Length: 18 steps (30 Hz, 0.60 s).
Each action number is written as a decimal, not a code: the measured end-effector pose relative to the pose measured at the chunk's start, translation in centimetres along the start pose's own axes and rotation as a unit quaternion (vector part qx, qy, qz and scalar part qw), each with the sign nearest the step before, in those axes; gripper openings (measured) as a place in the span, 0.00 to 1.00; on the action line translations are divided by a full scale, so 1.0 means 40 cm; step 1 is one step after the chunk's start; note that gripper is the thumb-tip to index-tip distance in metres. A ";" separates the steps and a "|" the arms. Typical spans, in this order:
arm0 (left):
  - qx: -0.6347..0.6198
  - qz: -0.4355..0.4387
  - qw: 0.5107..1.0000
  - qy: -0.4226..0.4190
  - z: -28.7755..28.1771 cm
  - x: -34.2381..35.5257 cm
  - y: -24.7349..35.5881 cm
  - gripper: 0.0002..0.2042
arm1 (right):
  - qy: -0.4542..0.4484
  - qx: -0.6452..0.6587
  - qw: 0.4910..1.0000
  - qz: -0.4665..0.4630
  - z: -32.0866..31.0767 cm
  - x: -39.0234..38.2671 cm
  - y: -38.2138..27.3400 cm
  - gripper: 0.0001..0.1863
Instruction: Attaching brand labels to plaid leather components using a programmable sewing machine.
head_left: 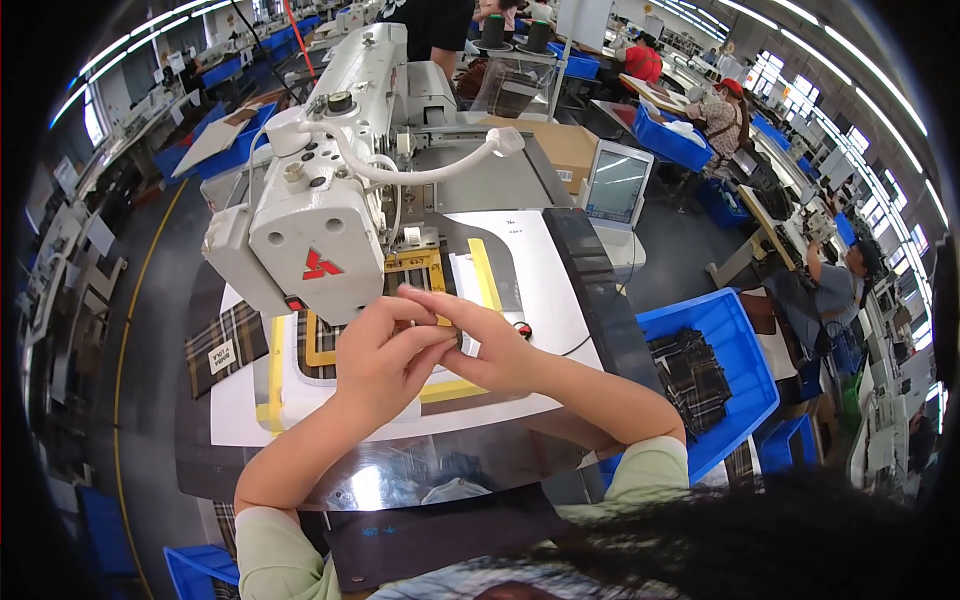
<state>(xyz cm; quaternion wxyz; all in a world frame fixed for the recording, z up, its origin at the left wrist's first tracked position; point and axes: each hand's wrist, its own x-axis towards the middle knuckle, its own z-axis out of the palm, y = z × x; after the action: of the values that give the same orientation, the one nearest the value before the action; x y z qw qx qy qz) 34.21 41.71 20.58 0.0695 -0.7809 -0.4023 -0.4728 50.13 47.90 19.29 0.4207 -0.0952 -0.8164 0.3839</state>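
In front of the white sewing machine (325,235), my left hand (375,360) and my right hand (492,345) meet above the work plate. The fingers of both hands are closed together in a pinch. A small dark edge shows between them, too little to name. Beneath my hands lies a white template sheet (560,300) with yellow strips (484,272) and a yellow frame (318,340). Plaid fabric shows inside that frame, partly hidden by my hands. To the left, a brown plaid fabric piece (228,345) carries a white label.
A blue bin (745,385) with plaid pieces stands at the right, another blue bin (190,570) at the lower left. A tablet-like screen (615,185) stands behind the plate's right side. A white hose (430,178) arches over the machine head. Co-workers sit farther right.
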 end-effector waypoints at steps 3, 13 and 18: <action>-0.017 -0.017 0.995 0.093 -0.010 0.004 -0.012 0.10 | -0.045 0.034 0.998 0.040 -0.004 0.019 0.003 0.26; -0.064 -0.122 0.987 0.085 -0.031 0.019 -0.018 0.07 | 0.108 -0.114 0.975 -0.157 -0.007 0.067 0.037 0.09; 0.050 -0.027 0.991 0.119 -0.078 0.040 -0.043 0.08 | 0.165 -0.057 0.981 -0.088 -0.033 0.115 0.045 0.06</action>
<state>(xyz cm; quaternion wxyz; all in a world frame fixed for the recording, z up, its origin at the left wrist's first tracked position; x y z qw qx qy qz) 31.26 42.26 23.07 0.1428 -0.7035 -0.4354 -0.5433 47.94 52.08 21.29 0.5760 -0.1087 -0.7613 0.2772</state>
